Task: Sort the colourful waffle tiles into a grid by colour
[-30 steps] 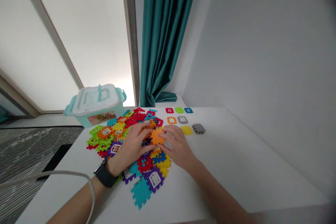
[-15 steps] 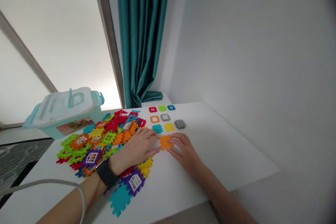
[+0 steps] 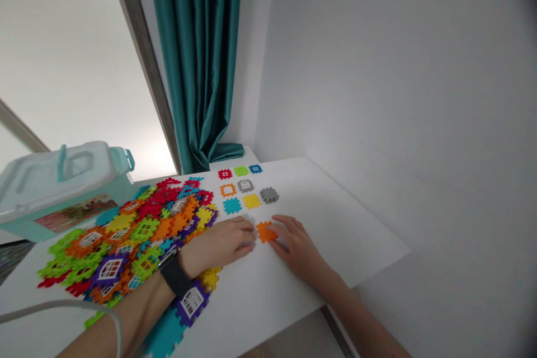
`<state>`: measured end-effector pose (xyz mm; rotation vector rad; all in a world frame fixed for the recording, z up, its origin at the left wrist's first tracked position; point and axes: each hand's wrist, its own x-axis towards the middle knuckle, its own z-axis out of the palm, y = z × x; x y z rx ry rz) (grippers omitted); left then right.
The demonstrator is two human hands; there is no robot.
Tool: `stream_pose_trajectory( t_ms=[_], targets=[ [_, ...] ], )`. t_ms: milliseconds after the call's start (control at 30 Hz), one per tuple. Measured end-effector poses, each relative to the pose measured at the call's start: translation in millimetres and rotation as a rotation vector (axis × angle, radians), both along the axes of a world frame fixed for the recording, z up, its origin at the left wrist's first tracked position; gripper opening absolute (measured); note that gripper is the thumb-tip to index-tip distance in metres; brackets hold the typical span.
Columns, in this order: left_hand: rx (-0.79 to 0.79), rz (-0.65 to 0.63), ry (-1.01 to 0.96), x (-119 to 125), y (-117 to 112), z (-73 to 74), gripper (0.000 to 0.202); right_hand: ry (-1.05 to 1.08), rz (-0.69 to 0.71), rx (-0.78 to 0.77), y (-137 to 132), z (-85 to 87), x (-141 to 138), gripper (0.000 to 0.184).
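Note:
An orange interlocking tile (image 3: 264,231) with notched edges is between my two hands on the white table. My right hand (image 3: 296,246) grips its right side between thumb and fingers. Just left of the tile, my left hand (image 3: 229,240) is bent, thumb apart from the curled fingers, and nothing shows in it. Behind the hands, single tiles lie in short rows: a turquoise tile (image 3: 232,205), a yellow tile (image 3: 251,201) and a stack of grey tiles (image 3: 269,195) form the nearest row. Farther back are an orange frame tile (image 3: 227,190) and a grey window tile (image 3: 245,185).
A heap of mixed coloured tiles (image 3: 145,229) spreads under and beyond my left forearm. A lidded plastic box (image 3: 71,190) stands at the table's left. A pale cable (image 3: 62,303) crosses the lower left. A wall (image 3: 377,123) runs along the right.
The view has turned to the right. My left hand has drawn slightly away from the orange tile, while my right hand stays on it.

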<state>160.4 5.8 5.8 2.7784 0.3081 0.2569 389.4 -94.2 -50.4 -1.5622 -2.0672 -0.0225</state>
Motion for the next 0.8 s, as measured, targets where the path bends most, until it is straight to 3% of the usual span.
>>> stream_pose_trajectory(
  t_ms=[167,300,600,800],
  targets=[
    [-0.009,0.006,-0.009,-1.8,-0.2,-1.1,0.016,-0.027,0.099,-0.036,-13.2,6.6,-11.1,0.032],
    [-0.029,0.012,-0.030,-3.4,-0.8,-1.7,0.020,-0.045,0.069,-0.055,-19.4,9.2,-6.8,0.037],
    [-0.051,-0.001,-0.046,-4.8,0.8,-3.2,0.020,-0.083,-0.153,-0.055,-3.8,-6.6,52.8,0.038],
    [-0.037,0.006,0.000,-4.9,0.4,-1.8,0.019,-0.103,-0.179,-0.110,22.5,-9.0,76.7,0.042]
  ],
)
